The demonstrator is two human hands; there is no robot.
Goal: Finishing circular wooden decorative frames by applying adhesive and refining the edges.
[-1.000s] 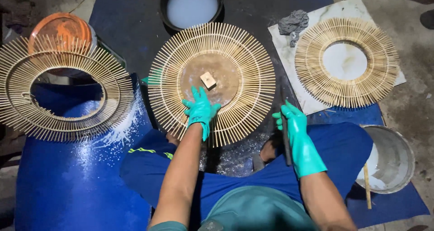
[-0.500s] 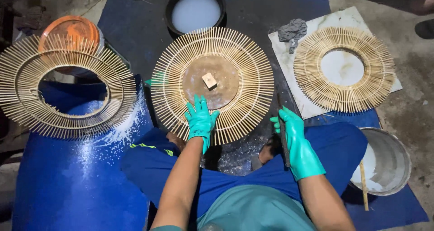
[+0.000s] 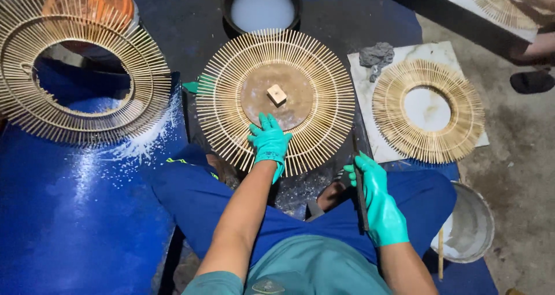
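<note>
Stick wheel (image 3: 324,93) lies flat ahead of us; our left hand (image 3: 269,142) presses near rim w/ fingers spread, right hand (image 3: 378,205) clamped on dark tool (image 3: 359,185), off to side.

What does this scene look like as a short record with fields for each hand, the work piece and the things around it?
left hand: teal glove, flat on the middle stick sunburst ring
right hand: teal glove, gripping a thin dark tool
ring centre: brown disc bearing a small wooden block
left of it: larger open ring
right of it: smaller ring on a white slab
behind: black bowl of white liquid
</note>
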